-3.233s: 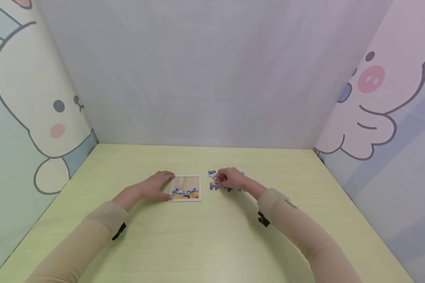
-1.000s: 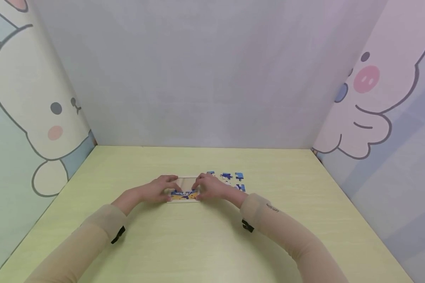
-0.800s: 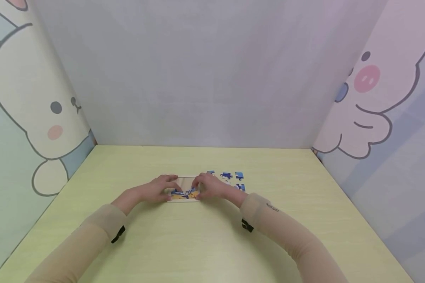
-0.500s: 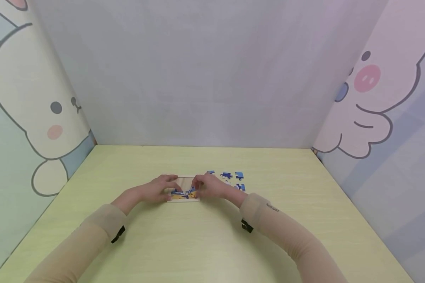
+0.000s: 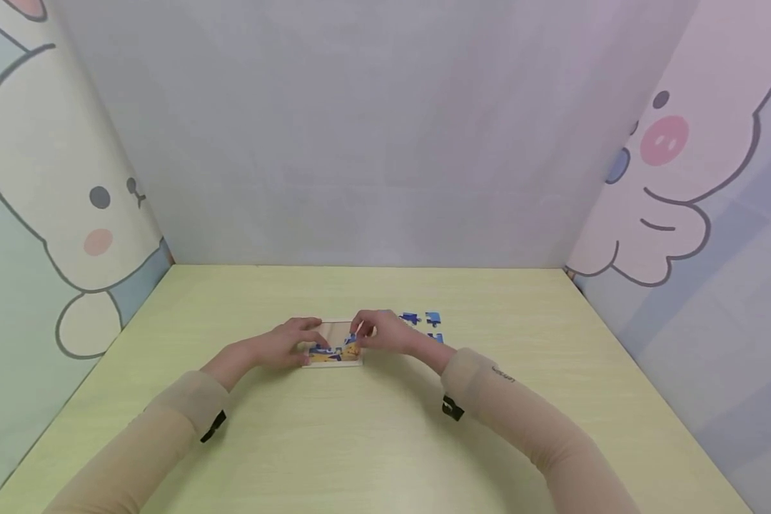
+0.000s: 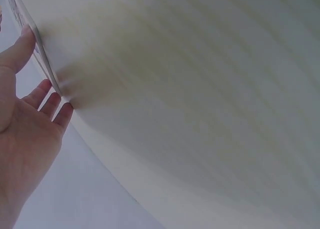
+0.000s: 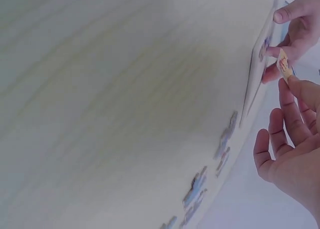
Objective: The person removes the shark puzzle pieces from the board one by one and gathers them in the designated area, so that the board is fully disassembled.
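My left hand [image 5: 283, 345] spans the left side of a shallow wooden puzzle tray [image 5: 334, 363], thumb at the near edge and fingers at the far edge. Its index finger reaches in over the blue and yellow pieces along the near side. Between thumb and index finger, my right hand [image 5: 385, 332] pinches a jigsaw piece [image 7: 284, 64], yellow with orange marks, tilted up above the tray's right side. The other right fingers curl loosely. Bare wood [image 5: 335, 332] shows in the tray's far part. In the left wrist view, my left thumb and fingertips touch the tray's rim [image 6: 42, 54].
Several loose blue and white jigsaw pieces [image 5: 433, 318] lie to the right of the tray, partly hidden behind my right hand. The pale yellow table [image 5: 373, 435] runs back to a grey curtain [image 5: 373, 143]. Cartoon-printed cloth [image 5: 668, 200] hangs at both sides.
My right hand has moved left from the loose pieces to the tray, and now lifts slightly with the pinched piece. My left index finger has moved in over the tray's pieces.
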A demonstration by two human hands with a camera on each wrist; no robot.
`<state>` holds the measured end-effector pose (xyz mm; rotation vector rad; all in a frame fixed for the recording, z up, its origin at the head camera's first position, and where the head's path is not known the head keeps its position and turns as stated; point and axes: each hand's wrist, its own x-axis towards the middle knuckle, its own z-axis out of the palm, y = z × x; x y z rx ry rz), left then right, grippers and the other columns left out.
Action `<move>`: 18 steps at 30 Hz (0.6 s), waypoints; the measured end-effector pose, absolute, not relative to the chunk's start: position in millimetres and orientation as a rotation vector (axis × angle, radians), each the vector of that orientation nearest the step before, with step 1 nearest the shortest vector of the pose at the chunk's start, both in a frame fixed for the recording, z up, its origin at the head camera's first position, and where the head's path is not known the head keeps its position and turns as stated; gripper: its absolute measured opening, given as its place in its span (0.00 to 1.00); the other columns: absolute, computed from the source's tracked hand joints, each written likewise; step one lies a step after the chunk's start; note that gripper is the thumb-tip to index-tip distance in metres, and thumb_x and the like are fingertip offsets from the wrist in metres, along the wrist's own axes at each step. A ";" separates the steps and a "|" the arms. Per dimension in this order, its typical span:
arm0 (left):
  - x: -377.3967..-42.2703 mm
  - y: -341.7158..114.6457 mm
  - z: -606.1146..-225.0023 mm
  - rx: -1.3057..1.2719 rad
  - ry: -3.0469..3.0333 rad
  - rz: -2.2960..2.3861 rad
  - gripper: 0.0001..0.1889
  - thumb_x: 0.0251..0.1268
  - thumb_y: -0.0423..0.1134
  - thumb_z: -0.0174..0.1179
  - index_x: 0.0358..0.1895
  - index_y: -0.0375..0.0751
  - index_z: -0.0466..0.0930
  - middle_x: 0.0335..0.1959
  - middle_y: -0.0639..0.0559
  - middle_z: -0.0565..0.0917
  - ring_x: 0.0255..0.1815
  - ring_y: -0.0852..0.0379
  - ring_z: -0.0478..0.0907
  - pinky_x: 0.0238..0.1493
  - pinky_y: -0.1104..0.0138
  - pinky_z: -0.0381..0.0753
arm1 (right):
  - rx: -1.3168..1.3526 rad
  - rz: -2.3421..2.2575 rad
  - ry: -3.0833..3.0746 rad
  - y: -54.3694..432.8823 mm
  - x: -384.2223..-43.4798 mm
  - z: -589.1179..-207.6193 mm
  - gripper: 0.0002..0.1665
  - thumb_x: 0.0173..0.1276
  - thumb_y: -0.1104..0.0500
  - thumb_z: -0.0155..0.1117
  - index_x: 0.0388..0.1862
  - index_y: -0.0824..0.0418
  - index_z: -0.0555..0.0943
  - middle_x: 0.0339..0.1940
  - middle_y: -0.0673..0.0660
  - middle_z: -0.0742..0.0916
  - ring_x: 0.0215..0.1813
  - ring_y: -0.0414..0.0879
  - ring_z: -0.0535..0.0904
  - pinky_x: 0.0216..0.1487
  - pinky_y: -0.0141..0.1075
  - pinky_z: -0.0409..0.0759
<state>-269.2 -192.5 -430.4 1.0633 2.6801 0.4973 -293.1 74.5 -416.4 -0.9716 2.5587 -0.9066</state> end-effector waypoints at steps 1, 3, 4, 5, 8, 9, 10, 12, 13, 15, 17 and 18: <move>-268.9 -192.5 -430.0 1.062 2.680 0.498 0.18 0.64 0.36 0.59 0.56 0.54 0.76 0.71 0.32 0.58 0.70 0.30 0.54 0.64 0.36 0.56 | -0.973 -0.910 2.557 76.4 -292.9 -414.2 0.08 0.64 0.60 0.65 0.42 0.53 0.78 0.34 0.46 0.85 0.38 0.39 0.78 0.39 0.29 0.77; -268.2 -192.4 -429.3 1.048 2.676 0.501 0.18 0.64 0.36 0.59 0.56 0.54 0.76 0.71 0.33 0.58 0.70 0.30 0.53 0.65 0.36 0.56 | -0.967 -0.900 2.565 80.6 -292.5 -410.1 0.08 0.64 0.59 0.65 0.42 0.53 0.78 0.33 0.46 0.85 0.37 0.38 0.78 0.37 0.29 0.77; -267.6 -192.3 -428.7 1.045 2.675 0.501 0.18 0.64 0.36 0.59 0.56 0.53 0.76 0.71 0.33 0.58 0.70 0.30 0.53 0.65 0.36 0.56 | -0.967 -0.895 2.570 82.8 -292.4 -408.2 0.08 0.64 0.59 0.65 0.42 0.53 0.78 0.33 0.46 0.85 0.37 0.38 0.78 0.36 0.29 0.77; -267.3 -192.1 -428.5 1.039 2.674 0.501 0.17 0.64 0.36 0.59 0.56 0.53 0.76 0.71 0.33 0.58 0.70 0.30 0.53 0.65 0.36 0.56 | -0.970 -0.889 2.575 84.8 -292.4 -406.4 0.08 0.64 0.59 0.65 0.42 0.53 0.78 0.33 0.46 0.85 0.37 0.38 0.78 0.36 0.29 0.78; -266.8 -192.2 -429.0 1.034 2.673 0.501 0.17 0.64 0.37 0.59 0.56 0.54 0.77 0.71 0.34 0.58 0.70 0.31 0.53 0.65 0.37 0.56 | -0.984 -0.875 2.588 91.6 -292.0 -401.5 0.08 0.64 0.59 0.65 0.42 0.53 0.78 0.33 0.46 0.85 0.36 0.38 0.78 0.35 0.29 0.78; -266.9 -192.3 -429.5 1.033 2.673 0.499 0.17 0.64 0.37 0.59 0.56 0.54 0.76 0.71 0.34 0.57 0.70 0.31 0.53 0.65 0.37 0.56 | -0.990 -0.875 2.588 94.1 -291.3 -399.4 0.08 0.64 0.59 0.65 0.42 0.54 0.78 0.33 0.46 0.85 0.37 0.38 0.78 0.36 0.29 0.78; -267.1 -192.4 -429.9 1.032 2.675 0.498 0.17 0.64 0.37 0.59 0.56 0.54 0.76 0.72 0.34 0.57 0.71 0.31 0.53 0.65 0.37 0.56 | -1.006 -0.877 2.586 96.7 -290.6 -397.4 0.08 0.64 0.60 0.65 0.42 0.54 0.78 0.33 0.46 0.86 0.37 0.38 0.79 0.36 0.29 0.78; -267.2 -192.7 -430.5 1.043 2.679 0.491 0.18 0.64 0.37 0.59 0.56 0.54 0.76 0.72 0.34 0.57 0.71 0.31 0.53 0.65 0.37 0.56 | -1.037 -0.878 2.582 102.7 -289.2 -393.7 0.08 0.64 0.60 0.65 0.42 0.54 0.78 0.33 0.46 0.86 0.37 0.38 0.79 0.38 0.29 0.78; -267.2 -192.8 -430.2 1.047 2.679 0.489 0.18 0.64 0.37 0.60 0.56 0.54 0.76 0.72 0.34 0.57 0.70 0.31 0.53 0.65 0.37 0.56 | -1.050 -0.876 2.580 105.9 -288.3 -391.5 0.08 0.64 0.59 0.64 0.42 0.54 0.78 0.33 0.46 0.86 0.37 0.38 0.79 0.39 0.29 0.78; -267.3 -192.7 -429.9 1.061 2.681 0.481 0.18 0.64 0.37 0.60 0.56 0.54 0.76 0.71 0.34 0.58 0.70 0.31 0.53 0.65 0.37 0.57 | -1.079 -0.870 2.586 111.9 -286.9 -387.3 0.08 0.64 0.59 0.65 0.42 0.54 0.78 0.33 0.46 0.86 0.38 0.37 0.79 0.41 0.30 0.78; -267.1 -192.6 -428.9 1.076 2.679 0.486 0.18 0.63 0.36 0.60 0.56 0.53 0.76 0.71 0.33 0.58 0.70 0.30 0.53 0.64 0.37 0.57 | -1.098 -0.870 2.593 117.7 -285.9 -382.3 0.08 0.64 0.59 0.65 0.42 0.54 0.79 0.33 0.45 0.86 0.37 0.36 0.80 0.41 0.30 0.78; -267.2 -192.6 -428.7 1.080 2.679 0.487 0.18 0.63 0.36 0.60 0.56 0.53 0.76 0.71 0.32 0.58 0.70 0.30 0.53 0.64 0.37 0.57 | -1.097 -0.870 2.601 120.2 -285.4 -379.7 0.08 0.63 0.59 0.65 0.42 0.54 0.79 0.32 0.45 0.86 0.37 0.36 0.79 0.40 0.30 0.78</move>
